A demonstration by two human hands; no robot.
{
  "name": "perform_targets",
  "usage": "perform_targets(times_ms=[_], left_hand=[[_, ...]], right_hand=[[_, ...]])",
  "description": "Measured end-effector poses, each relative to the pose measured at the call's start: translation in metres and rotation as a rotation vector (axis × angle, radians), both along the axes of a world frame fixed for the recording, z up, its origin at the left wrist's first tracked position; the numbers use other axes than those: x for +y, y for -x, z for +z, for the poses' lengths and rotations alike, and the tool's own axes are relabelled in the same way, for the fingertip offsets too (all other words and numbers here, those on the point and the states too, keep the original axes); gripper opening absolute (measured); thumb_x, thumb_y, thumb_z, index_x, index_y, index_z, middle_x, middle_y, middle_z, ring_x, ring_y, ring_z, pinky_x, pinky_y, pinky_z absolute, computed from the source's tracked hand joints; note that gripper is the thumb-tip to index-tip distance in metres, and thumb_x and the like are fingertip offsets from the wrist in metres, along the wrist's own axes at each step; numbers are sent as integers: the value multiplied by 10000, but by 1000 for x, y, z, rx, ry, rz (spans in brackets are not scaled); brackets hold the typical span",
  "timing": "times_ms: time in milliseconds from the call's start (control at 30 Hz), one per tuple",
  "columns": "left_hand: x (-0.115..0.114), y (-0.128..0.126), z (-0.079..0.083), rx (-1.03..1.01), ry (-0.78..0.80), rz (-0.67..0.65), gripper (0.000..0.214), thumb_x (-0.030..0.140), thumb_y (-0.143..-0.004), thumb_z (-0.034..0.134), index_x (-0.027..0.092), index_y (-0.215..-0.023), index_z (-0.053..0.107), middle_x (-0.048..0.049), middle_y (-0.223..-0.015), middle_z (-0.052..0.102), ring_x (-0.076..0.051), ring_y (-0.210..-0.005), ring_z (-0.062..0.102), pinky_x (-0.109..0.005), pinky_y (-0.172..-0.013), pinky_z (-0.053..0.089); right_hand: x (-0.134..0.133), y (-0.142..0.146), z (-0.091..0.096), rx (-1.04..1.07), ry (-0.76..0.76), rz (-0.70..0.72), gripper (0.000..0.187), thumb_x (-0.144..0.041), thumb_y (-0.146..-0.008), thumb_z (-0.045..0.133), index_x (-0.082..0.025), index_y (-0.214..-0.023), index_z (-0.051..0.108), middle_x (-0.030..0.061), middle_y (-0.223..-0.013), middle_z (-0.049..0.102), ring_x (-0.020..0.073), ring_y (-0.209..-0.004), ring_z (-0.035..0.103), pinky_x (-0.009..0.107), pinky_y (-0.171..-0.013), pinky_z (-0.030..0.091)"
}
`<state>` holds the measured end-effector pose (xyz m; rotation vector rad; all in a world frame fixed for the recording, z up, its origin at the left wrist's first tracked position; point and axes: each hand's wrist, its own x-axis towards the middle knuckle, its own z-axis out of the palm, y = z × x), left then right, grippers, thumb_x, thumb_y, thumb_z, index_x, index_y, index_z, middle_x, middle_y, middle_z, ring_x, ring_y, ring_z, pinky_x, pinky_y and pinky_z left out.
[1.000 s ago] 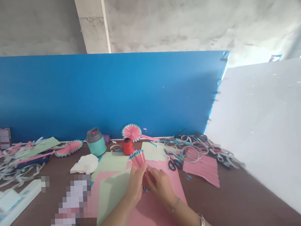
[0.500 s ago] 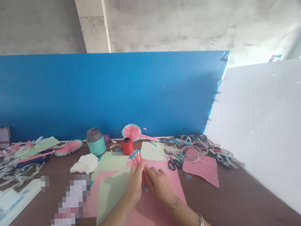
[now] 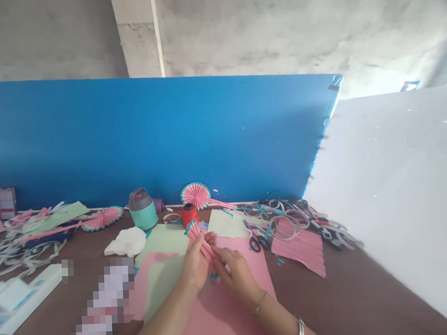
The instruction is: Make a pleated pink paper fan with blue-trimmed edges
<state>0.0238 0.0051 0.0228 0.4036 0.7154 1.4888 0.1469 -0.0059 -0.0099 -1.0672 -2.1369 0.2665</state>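
A pleated pink paper fan (image 3: 204,244) with blue-and-white edges is held between my two hands, gathered at its middle and spreading at the upper end. My left hand (image 3: 196,264) wraps around it from the left, its thumb along the folds. From the right, my right hand (image 3: 234,272) has its fingers closed on the lower part of the pleats. Below both hands lie a sheet of pink paper (image 3: 236,316) and pale green paper (image 3: 163,279). A red spool of thread (image 3: 189,215) stands just beyond the fan.
Scissors (image 3: 254,238) and a pleated pink sheet (image 3: 301,248) lie right of my hands, near tangled cables. Finished round fans (image 3: 195,195) rest at the back and left. A teal bottle (image 3: 142,212), crumpled white tissue (image 3: 126,242) and a power strip (image 3: 26,301) are on the left.
My left hand has opened away from the right and tilted, showing more of the fan's middle. The fan's top has swung left, and it now lies more slanted.
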Motion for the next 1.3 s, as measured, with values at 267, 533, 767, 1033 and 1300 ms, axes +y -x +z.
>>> perform_targets(times_ms=[267, 533, 767, 1033, 1300], left_hand=[[6, 7, 0, -173, -68, 18, 198, 181, -827, 554, 152, -640, 496, 30, -609, 438, -85, -561, 474, -241, -639, 472], [7, 10, 0, -151, -91, 19, 187, 162, -804, 584, 155, -649, 480, 37, -620, 411, -82, -561, 447, -237, -616, 452], [7, 10, -3, -107, -145, -11, 202, 216, -736, 672, 154, -654, 498, 50, -615, 413, -75, -548, 430, -227, -571, 416], [8, 8, -5, -81, -153, 1, 229, 230, -719, 691, 161, -639, 488, 46, -618, 415, -80, -556, 426, -229, -576, 400], [11, 7, -8, -158, -159, 11, 67, 161, -766, 623, 157, -815, 577, 28, -675, 451, -86, -605, 467, -250, -694, 463]], right_hand=[[-4, -1, 9, 11, 113, 76, 333, -222, -793, 534, -196, -1124, 561, 28, -833, 644, 166, -750, 579, 274, -696, 376], [-2, -2, 4, 143, 241, 123, 480, -123, -710, 527, -211, -1182, 552, 28, -879, 628, 149, -751, 539, 247, -695, 418], [-2, -2, 7, 201, 285, 118, 470, -108, -705, 508, -217, -1156, 581, 20, -889, 646, 147, -748, 533, 237, -678, 409], [-3, 2, 13, 322, 398, 131, 398, -111, -742, 471, -205, -1091, 637, 0, -808, 680, 127, -632, 525, 233, -613, 404], [4, 0, 9, 485, 541, 70, 349, -146, -711, 540, -159, -1041, 655, 21, -801, 670, 119, -588, 518, 235, -558, 412]])
